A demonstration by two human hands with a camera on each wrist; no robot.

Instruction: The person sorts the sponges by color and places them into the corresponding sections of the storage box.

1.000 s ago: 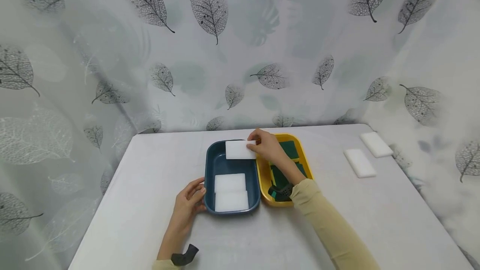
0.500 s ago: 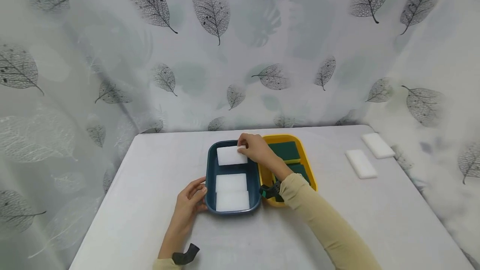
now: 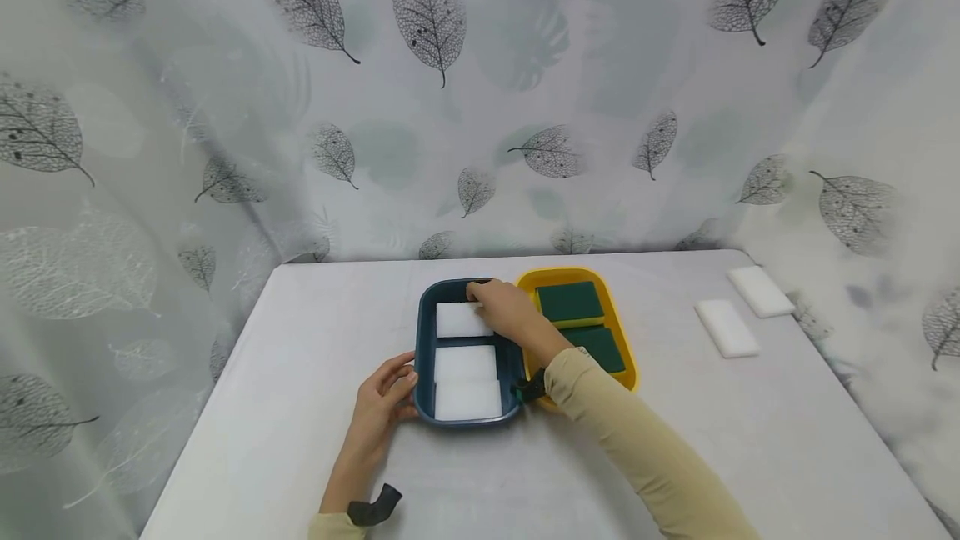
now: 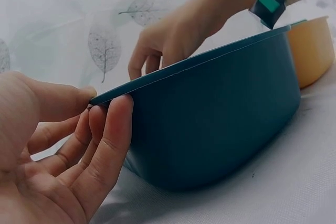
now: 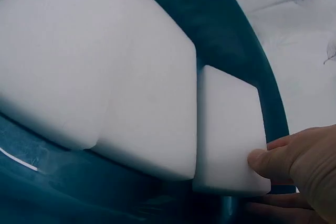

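A dark blue plastic tray (image 3: pixel 424 332) stands mid-table. My left hand (image 3: pixel 378 407) pinches its left rim, thumb on top and fingers beneath, as the left wrist view shows on the tray wall (image 4: pixel 220 108). Inside the tray, at the far end, lies a white sponge block (image 3: pixel 459 320). My right hand (image 3: pixel 510 315) holds that white sponge (image 5: pixel 231 129) by its far end, thumb on its upper face; the other fingers are partly hidden behind it. Two more white sponges, a middle one (image 3: pixel 463 363) and a near one (image 3: pixel 468 401), lie in the tray, slightly overlapping.
Right of the blue tray stands a yellow tray (image 3: pixel 628 357) with green-and-yellow scouring sponges (image 3: pixel 570 301), partly covered by my right arm. Two white sponges lie at the table's right side, one nearer (image 3: pixel 727 329) and one by the edge (image 3: pixel 760 291). A leaf-print curtain (image 3: pixel 480 107) surrounds the table.
My right hand has brought the white sponge left from over the trays' shared edge and lowered it into the blue tray's far end. My left hand keeps its grip on the rim.
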